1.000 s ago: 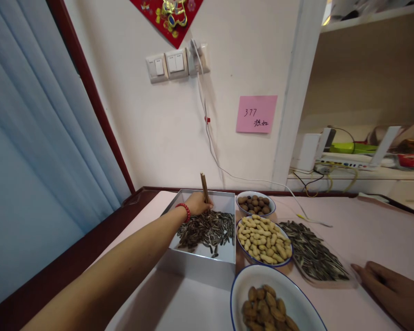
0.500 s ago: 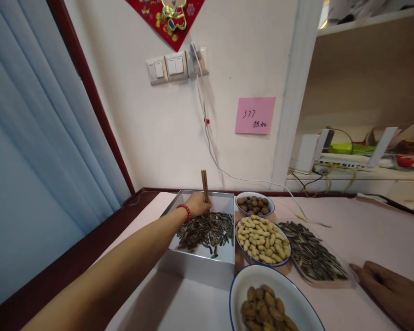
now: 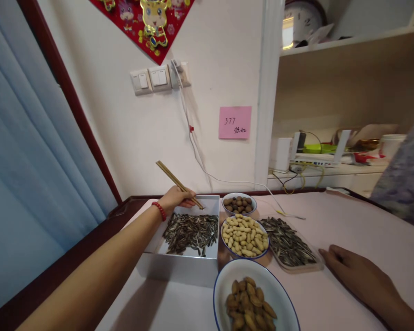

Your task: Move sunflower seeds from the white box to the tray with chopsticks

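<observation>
My left hand [image 3: 177, 197], with a red bead bracelet at the wrist, grips a pair of chopsticks [image 3: 172, 176]. Their tips point down to the right, above the sunflower seeds [image 3: 189, 233] in a grey box [image 3: 182, 267]. Something small and dark shows at the tips, too small to tell. At the right, my right hand [image 3: 360, 276] rests on the table with its fingers curled in and nothing visible in them. Its thumb lies close by the corner of a clear shallow tray [image 3: 318, 266] full of striped sunflower seeds [image 3: 286, 241].
Beside the box stand a bowl of peanuts [image 3: 244, 235], a bowl of round brown nuts [image 3: 239, 204] and, nearest me, a bowl of almond-like nuts [image 3: 250, 303]. A white cable [image 3: 234, 179] trails onto the table [image 3: 359, 220]. Another person's patterned clothing [image 3: 403, 179] shows at right.
My left hand has lifted the chopsticks out of the seeds and tilted them from upright to slanting. The camera view has turned right. My right hand stays beside the tray.
</observation>
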Motion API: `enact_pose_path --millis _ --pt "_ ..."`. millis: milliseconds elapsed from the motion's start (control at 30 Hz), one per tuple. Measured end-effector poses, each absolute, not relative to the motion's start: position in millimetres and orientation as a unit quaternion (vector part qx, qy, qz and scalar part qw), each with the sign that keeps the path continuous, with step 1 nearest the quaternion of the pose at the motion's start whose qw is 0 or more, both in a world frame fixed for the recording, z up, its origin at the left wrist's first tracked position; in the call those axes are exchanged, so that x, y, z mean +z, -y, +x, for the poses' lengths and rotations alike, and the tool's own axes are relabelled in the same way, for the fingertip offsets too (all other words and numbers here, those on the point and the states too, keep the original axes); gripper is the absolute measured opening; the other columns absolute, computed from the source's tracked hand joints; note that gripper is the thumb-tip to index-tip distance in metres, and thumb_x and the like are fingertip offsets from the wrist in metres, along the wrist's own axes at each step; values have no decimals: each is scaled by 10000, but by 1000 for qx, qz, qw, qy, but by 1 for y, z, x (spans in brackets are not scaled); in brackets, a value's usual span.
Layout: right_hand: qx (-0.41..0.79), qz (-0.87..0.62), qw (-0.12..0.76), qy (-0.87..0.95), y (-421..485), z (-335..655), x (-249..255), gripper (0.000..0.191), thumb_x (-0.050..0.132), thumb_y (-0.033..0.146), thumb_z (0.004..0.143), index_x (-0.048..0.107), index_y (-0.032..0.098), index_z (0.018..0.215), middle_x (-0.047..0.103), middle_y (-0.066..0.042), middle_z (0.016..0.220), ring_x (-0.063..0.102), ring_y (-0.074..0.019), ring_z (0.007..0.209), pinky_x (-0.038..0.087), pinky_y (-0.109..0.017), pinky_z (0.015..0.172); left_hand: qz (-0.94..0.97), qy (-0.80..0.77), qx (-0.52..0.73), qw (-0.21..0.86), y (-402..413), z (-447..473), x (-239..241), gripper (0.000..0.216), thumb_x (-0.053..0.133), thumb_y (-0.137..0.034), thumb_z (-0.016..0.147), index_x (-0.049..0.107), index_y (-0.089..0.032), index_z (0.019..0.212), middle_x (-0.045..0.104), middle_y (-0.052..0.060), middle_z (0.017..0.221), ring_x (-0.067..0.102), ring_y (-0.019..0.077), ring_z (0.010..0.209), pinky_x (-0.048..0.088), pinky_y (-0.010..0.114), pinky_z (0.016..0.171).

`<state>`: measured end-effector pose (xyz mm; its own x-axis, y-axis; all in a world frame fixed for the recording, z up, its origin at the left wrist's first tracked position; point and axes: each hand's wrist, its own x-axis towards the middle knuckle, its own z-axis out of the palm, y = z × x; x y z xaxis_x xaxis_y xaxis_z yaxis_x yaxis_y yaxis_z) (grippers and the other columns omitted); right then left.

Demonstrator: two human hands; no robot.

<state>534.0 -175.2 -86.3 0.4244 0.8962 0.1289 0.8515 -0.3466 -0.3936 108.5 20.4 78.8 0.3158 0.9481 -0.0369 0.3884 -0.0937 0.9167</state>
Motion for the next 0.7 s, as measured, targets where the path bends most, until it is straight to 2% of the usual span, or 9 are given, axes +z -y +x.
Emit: enact_pose_path --millis 133,267,500,700 --pt "92 -826 182 526 176 530 -81 442 315 581 840 485 240 616 611 -4 649 568 -198 656 338 -287 558 641 -418 347 543 -1 138 108 234 723 -239 709 650 -79 864 727 135 784 695 165 692 572 248 679" --pt "97 -829 180 520 177 526 -75 423 291 550 856 456 235 627 601 1 653 558 -188 664 317 -284 558 657 -356 323 581 26 196 121 194 704 -208 737 656 -71 866 726 138 772 695 167 679 572 246 663" --pt "91 -826 190 523 179 522 -69 396 318 528 848 430 228 615 596 3 638 534 -176 648 288 -278 543 697 -332 249 585 55 288 92 74 640 -164 782 654 -91 788 697 86 661 657 142 609 537 233 590" --pt "91 -826 194 521 178 523 -70 401 314 534 848 431 226 619 591 8 632 533 -168 636 288 -276 540 710 -335 245 569 56 294 84 138 679 -218 755 651 -87 784 687 84 663 645 136 583 526 238 570"
